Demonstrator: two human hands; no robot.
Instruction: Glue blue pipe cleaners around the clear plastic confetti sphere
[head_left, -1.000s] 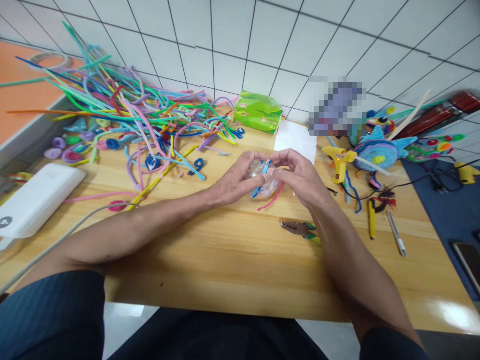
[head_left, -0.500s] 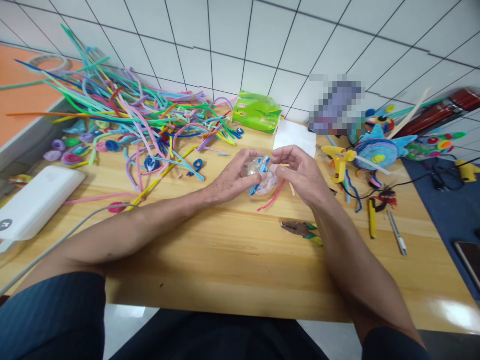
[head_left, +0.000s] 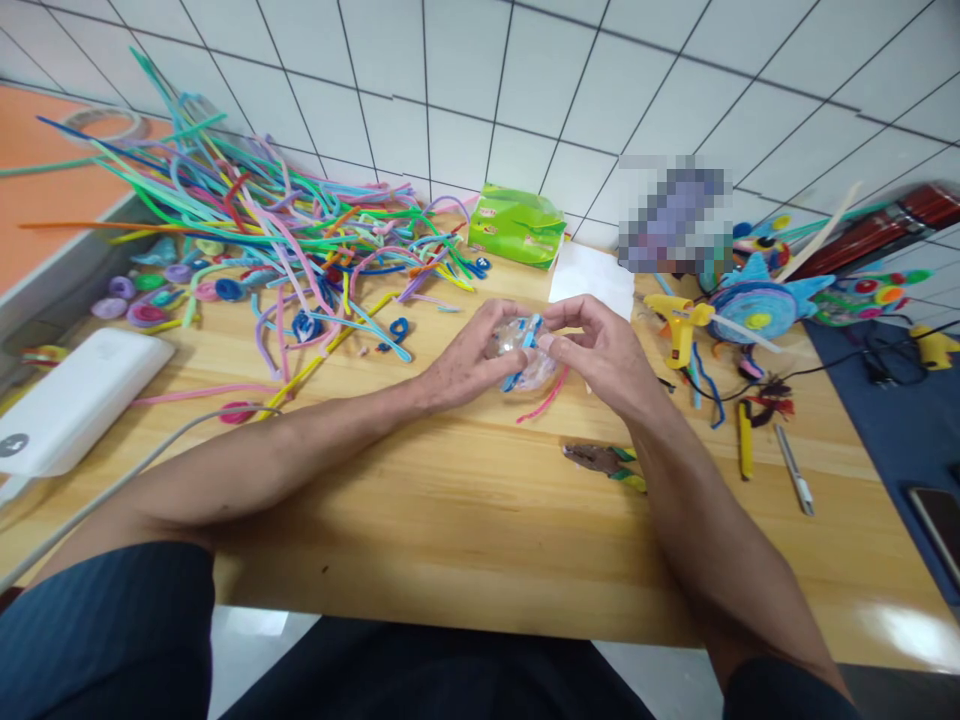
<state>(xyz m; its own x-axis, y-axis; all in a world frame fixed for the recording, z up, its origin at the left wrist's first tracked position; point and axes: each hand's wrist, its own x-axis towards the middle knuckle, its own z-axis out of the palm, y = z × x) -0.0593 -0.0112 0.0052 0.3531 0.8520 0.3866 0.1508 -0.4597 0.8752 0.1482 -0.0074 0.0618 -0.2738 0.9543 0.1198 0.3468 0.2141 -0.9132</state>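
A rounded, clear plastic piece is held above the wooden table, with a blue fuzzy strip running across it. My left hand wraps around its left side, thumb pressed over the front near the strip. Curled in from the right, my right hand has its thumb and fingertips closed at the strip's edge; the exact contact is partly hidden. Beneath the hands, a pink pipe cleaner lies on the table. Nearer me and to the right are pliers, partly behind my right forearm.
A heap of coloured pipe cleaners spreads across the back left. Behind my hands sit a green tissue pack and white paper. To the right are a yellow glue gun, blue fish craft, and utility knife. A white power bank lies left.
The view has shifted very slightly. My right fingertips have moved a little at the blue strip; both hands otherwise keep their hold.
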